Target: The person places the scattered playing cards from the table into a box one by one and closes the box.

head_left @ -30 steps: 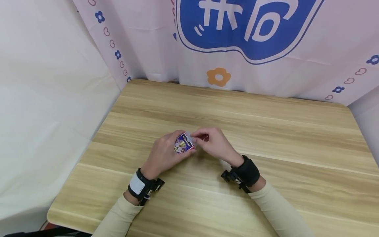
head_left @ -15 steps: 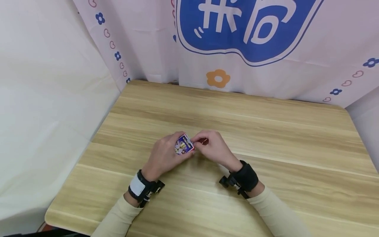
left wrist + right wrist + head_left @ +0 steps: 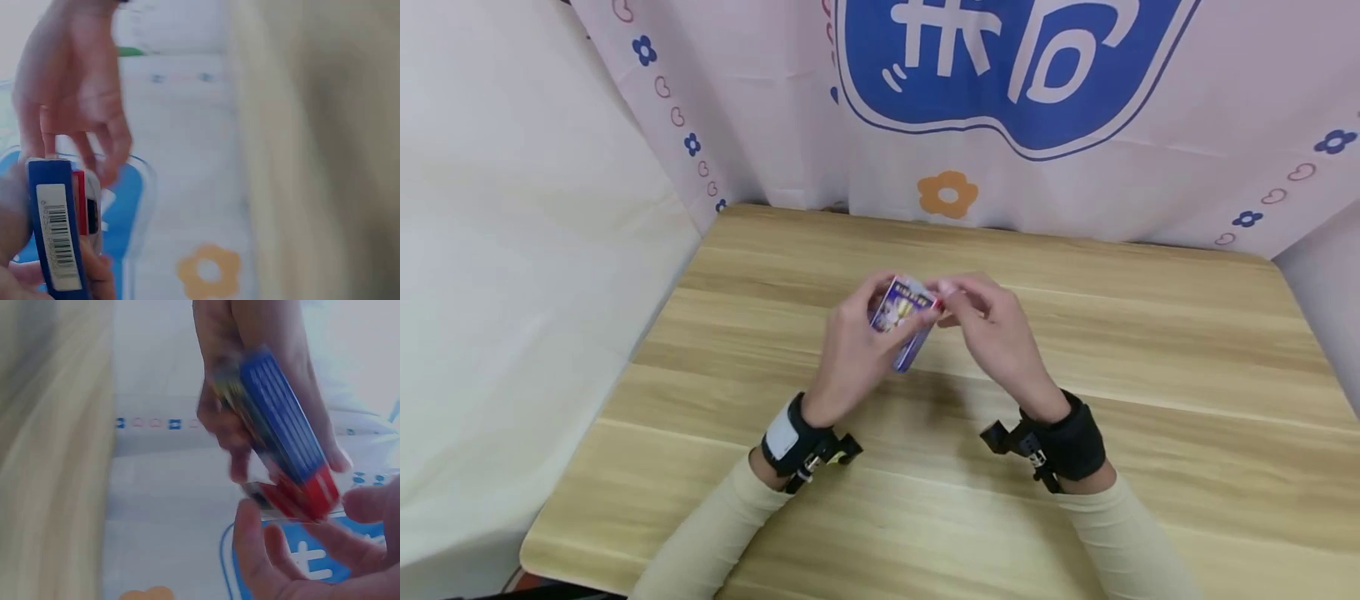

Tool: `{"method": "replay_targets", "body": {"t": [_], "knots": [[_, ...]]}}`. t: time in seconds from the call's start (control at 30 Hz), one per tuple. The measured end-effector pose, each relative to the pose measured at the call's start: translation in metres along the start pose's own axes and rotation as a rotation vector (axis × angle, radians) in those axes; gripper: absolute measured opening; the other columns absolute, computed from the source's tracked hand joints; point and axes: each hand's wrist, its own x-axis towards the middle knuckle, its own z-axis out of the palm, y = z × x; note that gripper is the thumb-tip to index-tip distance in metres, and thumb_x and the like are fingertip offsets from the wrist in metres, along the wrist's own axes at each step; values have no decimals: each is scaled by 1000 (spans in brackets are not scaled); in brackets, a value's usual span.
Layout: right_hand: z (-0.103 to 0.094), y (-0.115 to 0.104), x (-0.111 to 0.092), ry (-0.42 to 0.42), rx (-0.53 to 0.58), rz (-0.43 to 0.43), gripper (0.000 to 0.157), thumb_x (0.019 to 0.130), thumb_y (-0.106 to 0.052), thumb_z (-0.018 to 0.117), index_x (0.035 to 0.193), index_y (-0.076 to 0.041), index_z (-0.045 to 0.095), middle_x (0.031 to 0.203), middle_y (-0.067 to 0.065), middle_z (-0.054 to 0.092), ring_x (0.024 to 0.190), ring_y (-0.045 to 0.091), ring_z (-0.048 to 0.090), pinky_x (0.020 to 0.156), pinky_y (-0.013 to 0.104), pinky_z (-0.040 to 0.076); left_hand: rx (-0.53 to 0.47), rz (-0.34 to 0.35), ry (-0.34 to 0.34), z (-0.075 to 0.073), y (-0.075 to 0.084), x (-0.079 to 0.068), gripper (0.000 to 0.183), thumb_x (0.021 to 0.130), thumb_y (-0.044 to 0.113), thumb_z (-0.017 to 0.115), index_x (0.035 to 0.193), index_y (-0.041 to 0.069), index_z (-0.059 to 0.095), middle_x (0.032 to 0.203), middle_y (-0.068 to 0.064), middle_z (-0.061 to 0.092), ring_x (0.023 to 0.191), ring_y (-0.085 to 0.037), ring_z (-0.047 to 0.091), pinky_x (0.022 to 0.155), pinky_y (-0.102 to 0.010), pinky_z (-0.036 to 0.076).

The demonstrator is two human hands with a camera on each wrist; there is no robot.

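Note:
A small blue card box point(image 3: 897, 310) with a printed picture front is gripped by my left hand point(image 3: 856, 346), thumb across its face. It tilts above the table. One narrow side carries a white barcode label point(image 3: 57, 231) in the left wrist view. From the right wrist, I see its blue striped side and red end point(image 3: 320, 492), with a thin flap-like piece point(image 3: 270, 499) standing out there. My right hand point(image 3: 996, 333) is at this red end, thumb on one side and curled fingers on the other. Those fingertips blur and partly hide the flap-like piece.
Under both hands spreads a wood-grain table point(image 3: 1150, 350). A white curtain point(image 3: 1060, 196) with a blue emblem and an orange flower hangs along its far edge. On the left is a plain white cloth wall point(image 3: 535, 250).
Both hands have moved up and to the right in the head view, carrying the card box along. The box has turned, so its long narrow side now shows below my left thumb.

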Motion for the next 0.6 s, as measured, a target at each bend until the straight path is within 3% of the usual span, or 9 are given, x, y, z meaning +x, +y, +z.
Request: {"method": "replay_targets", "body": {"t": [0.07, 0.17, 0.27, 0.33, 0.43, 0.5, 0.6], "knots": [[-6, -9, -1, 86, 116, -18, 36, 108, -26, 59, 138, -7, 64, 129, 10, 65, 101, 16, 75, 88, 38, 64, -95, 21, 50, 7, 18, 15, 52, 94, 33, 80, 134, 5, 63, 116, -13, 69, 84, -20, 72, 66, -28, 59], [-13, -18, -3, 259, 245, -105, 42, 102, -17, 69, 141, -7, 57, 129, 9, 62, 91, 14, 77, 82, 32, 64, -251, 60, 102, 19, 44, 33, 47, 99, 26, 74, 138, 4, 60, 122, -17, 62, 89, -24, 73, 71, -30, 62], [-18, -24, -7, 453, 320, -239, 43, 93, -4, 77, 129, -8, 54, 128, 7, 60, 85, 14, 78, 78, 30, 64, -404, 68, 111, 28, 65, 39, 45, 102, 19, 70, 142, 4, 55, 120, -19, 64, 96, -24, 72, 77, -30, 63], [-21, -27, -10, 533, 351, -326, 40, 89, 0, 79, 120, -9, 55, 124, 7, 61, 84, 16, 78, 79, 30, 64, -495, 71, 118, 29, 75, 37, 46, 101, 12, 71, 140, 1, 51, 117, -21, 67, 100, -25, 70, 81, -31, 63], [-27, -31, -16, 556, 358, -440, 32, 89, 1, 78, 114, -5, 60, 119, 9, 64, 86, 18, 79, 81, 29, 64, -552, 115, 103, 24, 87, 32, 41, 98, 4, 72, 129, -4, 47, 118, -23, 66, 102, -26, 69, 87, -34, 63], [-30, -35, -19, 535, 350, -493, 32, 90, 1, 77, 118, -2, 61, 118, 9, 65, 84, 17, 78, 80, 27, 64, -551, 164, 82, 18, 91, 31, 37, 95, 0, 74, 120, -7, 47, 118, -24, 63, 102, -28, 70, 89, -36, 63], [-32, -40, -21, 487, 344, -536, 36, 90, 2, 76, 123, 0, 60, 117, 8, 65, 78, 15, 74, 77, 26, 63, -516, 221, 35, 7, 94, 32, 37, 92, -4, 76, 119, -8, 52, 119, -23, 63, 103, -29, 71, 89, -36, 63]]}}
